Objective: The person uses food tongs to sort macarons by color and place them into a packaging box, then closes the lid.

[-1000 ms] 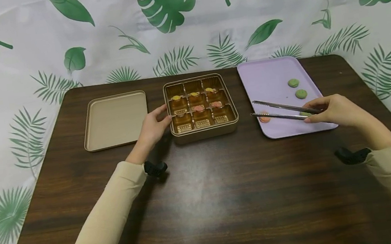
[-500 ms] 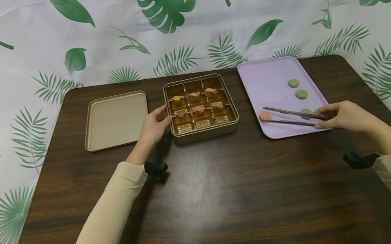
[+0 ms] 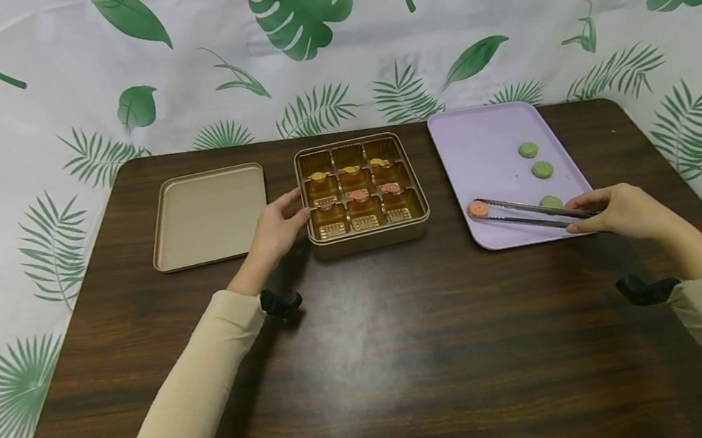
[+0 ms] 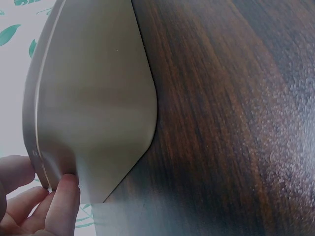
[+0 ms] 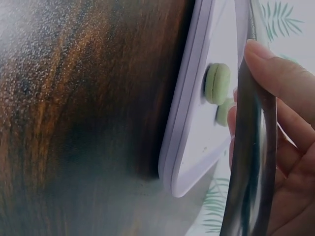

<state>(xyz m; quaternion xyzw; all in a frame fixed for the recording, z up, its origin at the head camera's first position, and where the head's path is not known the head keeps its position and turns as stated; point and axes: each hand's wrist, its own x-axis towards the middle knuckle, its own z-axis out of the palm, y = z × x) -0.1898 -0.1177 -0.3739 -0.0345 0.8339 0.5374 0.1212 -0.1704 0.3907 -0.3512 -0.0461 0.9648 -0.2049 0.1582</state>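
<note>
My right hand [image 3: 619, 212] holds metal tongs [image 3: 526, 214] over the lilac tray [image 3: 480, 135]. Their tips stand around a pink macaron [image 3: 478, 210] near the tray's left front corner. Several green macarons lie along the tray's right side, one [image 3: 551, 202] just behind the tongs and two [image 5: 218, 83] in the right wrist view. With its fingertips, my left hand [image 3: 274, 230] touches the left side of the gold box [image 3: 370, 240]. Yellow macarons [image 3: 350, 170] sit in the box's back row; two pink macarons [image 3: 357, 195] are in its middle row.
A shallow gold lid-like tray [image 3: 211, 215] lies left of the box. Dark wooden tabletop [image 3: 370, 364] spreads out in front of everything. Behind it hangs a white leaf-print cloth [image 3: 367, 39].
The tongs have moved right and toward me, and their tips have closed in around the pink macaron on the tray. My left hand and the box have stayed still.
</note>
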